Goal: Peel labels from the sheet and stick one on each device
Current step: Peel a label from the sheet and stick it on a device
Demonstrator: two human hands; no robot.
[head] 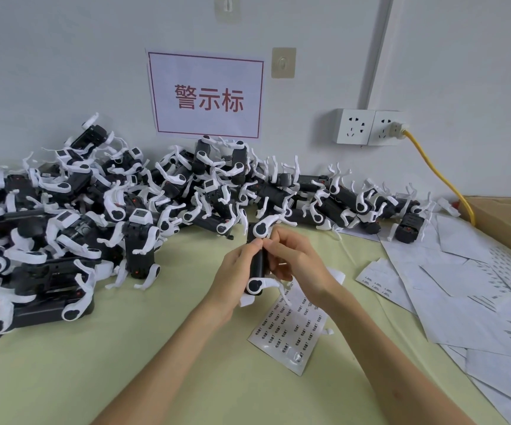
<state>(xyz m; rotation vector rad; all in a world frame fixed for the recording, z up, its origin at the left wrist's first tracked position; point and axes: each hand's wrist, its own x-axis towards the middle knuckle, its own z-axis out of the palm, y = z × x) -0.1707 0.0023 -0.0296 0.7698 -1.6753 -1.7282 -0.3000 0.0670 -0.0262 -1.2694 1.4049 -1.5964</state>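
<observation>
My left hand grips a black device with white legs, held upright above the table. My right hand closes on the same device from the right, its fingertips meeting my left thumb near the top of the black body. Whether a label sits under the fingertips cannot be seen. The label sheet lies flat on the table just below the hands, carrying several small printed labels. A large heap of matching black-and-white devices fills the table's left and back.
Used white backing sheets are strewn over the right side of the yellow-green table. A cardboard box stands at the far right. A yellow cable runs from the wall socket down behind the box.
</observation>
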